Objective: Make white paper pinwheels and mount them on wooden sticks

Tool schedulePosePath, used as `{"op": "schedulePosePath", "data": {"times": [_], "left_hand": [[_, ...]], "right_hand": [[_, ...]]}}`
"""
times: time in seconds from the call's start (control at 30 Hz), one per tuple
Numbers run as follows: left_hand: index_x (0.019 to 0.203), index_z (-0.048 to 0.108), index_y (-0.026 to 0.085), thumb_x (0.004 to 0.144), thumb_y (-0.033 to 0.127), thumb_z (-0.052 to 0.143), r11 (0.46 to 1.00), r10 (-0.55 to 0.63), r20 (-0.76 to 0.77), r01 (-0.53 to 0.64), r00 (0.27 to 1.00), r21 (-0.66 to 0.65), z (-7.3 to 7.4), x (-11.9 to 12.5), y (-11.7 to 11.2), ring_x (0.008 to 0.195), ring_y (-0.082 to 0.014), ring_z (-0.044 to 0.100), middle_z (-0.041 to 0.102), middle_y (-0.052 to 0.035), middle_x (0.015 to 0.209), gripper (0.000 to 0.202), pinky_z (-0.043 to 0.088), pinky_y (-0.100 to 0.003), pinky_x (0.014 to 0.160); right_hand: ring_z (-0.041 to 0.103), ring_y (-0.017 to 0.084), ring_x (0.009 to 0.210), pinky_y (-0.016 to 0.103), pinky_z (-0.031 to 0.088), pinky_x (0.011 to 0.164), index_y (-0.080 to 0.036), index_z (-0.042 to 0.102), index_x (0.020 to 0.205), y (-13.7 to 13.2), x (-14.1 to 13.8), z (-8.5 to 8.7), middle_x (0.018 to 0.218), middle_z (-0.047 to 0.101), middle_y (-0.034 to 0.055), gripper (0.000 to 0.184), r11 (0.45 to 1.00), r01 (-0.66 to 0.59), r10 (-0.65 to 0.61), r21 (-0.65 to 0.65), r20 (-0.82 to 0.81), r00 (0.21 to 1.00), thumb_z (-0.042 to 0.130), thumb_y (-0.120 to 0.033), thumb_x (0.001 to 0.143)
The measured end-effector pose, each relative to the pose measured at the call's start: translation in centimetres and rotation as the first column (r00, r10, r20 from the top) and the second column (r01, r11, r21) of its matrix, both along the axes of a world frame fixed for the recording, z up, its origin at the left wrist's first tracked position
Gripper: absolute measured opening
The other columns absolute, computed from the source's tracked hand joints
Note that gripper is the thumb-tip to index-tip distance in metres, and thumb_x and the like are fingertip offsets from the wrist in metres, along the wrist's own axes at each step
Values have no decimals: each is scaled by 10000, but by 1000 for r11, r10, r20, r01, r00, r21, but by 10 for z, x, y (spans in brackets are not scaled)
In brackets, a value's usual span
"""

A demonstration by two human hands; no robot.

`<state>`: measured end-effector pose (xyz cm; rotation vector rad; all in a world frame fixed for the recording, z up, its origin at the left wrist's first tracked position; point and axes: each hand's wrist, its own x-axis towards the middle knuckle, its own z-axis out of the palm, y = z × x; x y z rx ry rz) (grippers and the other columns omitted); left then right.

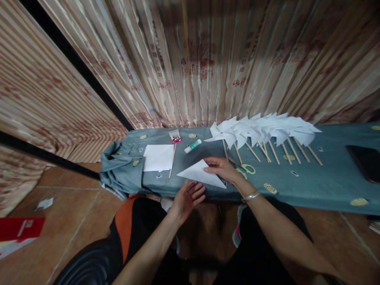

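Observation:
A white sheet of paper folded into a triangle (199,173) is at the near side of the cloth-covered table. My right hand (219,167) holds its upper edge, thumb in front and the other fingers partly hidden behind. Just below the paper's near edge, my left hand (188,198) is open with the palm turned up and the fingers apart; nothing is in it. Beyond the triangle lies a glue stick (192,146). Green-handled scissors (247,170) rest beside my right wrist, their blades partly covered by pinwheel sticks.
Several white paper pinwheels (264,128) on wooden sticks overlap in a row at the back right. On the left are white paper squares (158,157), a loose stick (172,161) and a small red box of pins (175,136). A dark phone (365,161) lies far right.

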<state>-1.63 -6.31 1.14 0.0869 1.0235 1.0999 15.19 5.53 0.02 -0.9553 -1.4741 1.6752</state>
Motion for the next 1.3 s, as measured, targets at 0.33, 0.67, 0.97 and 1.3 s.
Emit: {"op": "schedulePosePath", "data": {"times": [0.33, 0.67, 0.97, 1.3], "left_hand": [[1024, 581, 164, 927, 457, 496, 996, -32, 10, 31, 999, 88, 17, -3, 39, 912, -268, 686, 648, -92, 974, 320, 518, -514, 907], [933, 626, 151, 809, 250, 541, 993, -51, 47, 45, 998, 111, 7, 8, 59, 703, -198, 674, 701, -53, 792, 179, 553, -375, 771], [795, 685, 100, 596, 92, 611, 983, -75, -74, 86, 994, 159, 2, 21, 63, 624, -167, 638, 727, -59, 749, 213, 513, -279, 645], [780, 710, 87, 707, 159, 783, 988, 83, -250, -46, 965, 149, 13, 13, 65, 583, -139, 651, 733, -67, 721, 125, 542, -254, 647]], "right_hand": [[676, 217, 965, 375, 497, 902, -184, 731, 1030, -11, 23, 26, 986, 755, 58, 442, 993, -117, 118, 30, -50, 992, 824, -346, 629], [673, 195, 838, 329, 514, 784, -191, 755, 944, -7, 36, 15, 937, 763, 51, 400, 993, 117, -118, -28, -40, 992, 783, -467, 657], [557, 122, 535, 244, 405, 505, -160, 719, 758, 8, 49, 10, 669, 696, 1, 353, 936, 347, -347, -56, 15, 938, 790, -478, 623], [628, 167, 701, 300, 486, 658, -204, 733, 881, 22, 65, 14, 824, 733, 45, 436, 881, 470, -470, 44, -23, 883, 716, -591, 681]]}}
